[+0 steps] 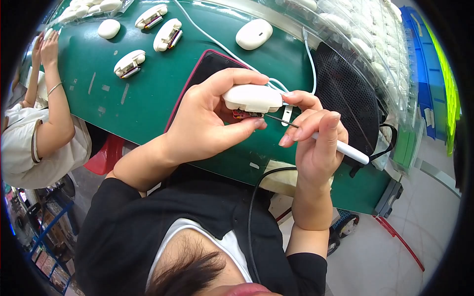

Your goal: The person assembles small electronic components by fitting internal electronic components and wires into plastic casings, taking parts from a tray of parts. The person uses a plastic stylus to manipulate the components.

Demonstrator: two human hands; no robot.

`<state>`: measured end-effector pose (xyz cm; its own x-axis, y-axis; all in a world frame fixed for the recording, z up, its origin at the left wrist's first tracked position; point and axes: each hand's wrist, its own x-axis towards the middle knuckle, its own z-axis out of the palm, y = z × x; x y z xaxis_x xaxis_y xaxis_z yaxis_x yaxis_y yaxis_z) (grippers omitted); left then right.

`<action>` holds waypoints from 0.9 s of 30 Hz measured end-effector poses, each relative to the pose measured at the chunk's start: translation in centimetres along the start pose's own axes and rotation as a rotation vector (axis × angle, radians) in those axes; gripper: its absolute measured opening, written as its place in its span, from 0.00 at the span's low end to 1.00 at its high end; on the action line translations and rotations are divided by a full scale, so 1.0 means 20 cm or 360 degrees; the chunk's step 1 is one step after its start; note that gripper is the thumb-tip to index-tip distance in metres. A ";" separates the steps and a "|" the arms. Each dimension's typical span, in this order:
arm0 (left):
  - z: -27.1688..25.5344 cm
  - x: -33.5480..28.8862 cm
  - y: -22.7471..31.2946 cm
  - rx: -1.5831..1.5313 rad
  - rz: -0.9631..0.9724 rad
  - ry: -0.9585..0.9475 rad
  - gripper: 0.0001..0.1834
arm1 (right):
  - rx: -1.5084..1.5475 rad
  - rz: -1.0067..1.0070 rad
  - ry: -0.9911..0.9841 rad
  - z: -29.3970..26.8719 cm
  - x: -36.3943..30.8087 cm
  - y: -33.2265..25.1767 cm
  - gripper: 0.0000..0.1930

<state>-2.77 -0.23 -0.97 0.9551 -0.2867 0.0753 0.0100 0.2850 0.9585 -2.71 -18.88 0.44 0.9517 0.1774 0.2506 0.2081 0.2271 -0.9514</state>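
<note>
My left hand (pixel 210 116) is closed round a white oval plastic device casing (pixel 253 97), held above the table. The casing's underside gapes on the near side, showing a circuit board (pixel 245 114) and red parts. In my right hand (pixel 316 133) is a slim screwdriver (pixel 353 151) with a white handle and thin dark shaft. Its shaft reaches toward the exposed board; whether the tip touches is too small to tell. The right fingertips also meet the casing's right end, where a white cable (pixel 277 84) runs close by; whether it is plugged in is hidden.
On the green table (pixel 158 96) lie several white casings, one a closed casing (pixel 254 34). A dark flat pad with a red edge (pixel 210 64), a black mesh bag (pixel 345 86) and clear trays (pixel 365 37) of white parts are nearby. Another person's arm (pixel 54 93) is at far left.
</note>
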 end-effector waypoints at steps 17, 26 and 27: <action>0.00 0.00 -0.01 0.0323 0.0162 -0.0097 0.28 | -0.0133 0.0074 -0.0049 -0.01 0.01 -0.02 0.24; 0.00 0.00 0.02 0.0126 0.0038 -0.0109 0.27 | -0.0020 0.0064 -0.0054 -0.01 0.01 -0.04 0.25; -0.01 0.00 0.02 0.0129 0.0031 -0.0107 0.27 | -0.0019 0.0064 -0.0055 -0.01 0.01 -0.04 0.25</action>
<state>-2.75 0.01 -0.61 0.9329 -0.3431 0.1098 -0.0352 0.2168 0.9756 -2.67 -19.16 1.22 0.9510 0.2195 0.2180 0.1727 0.2080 -0.9628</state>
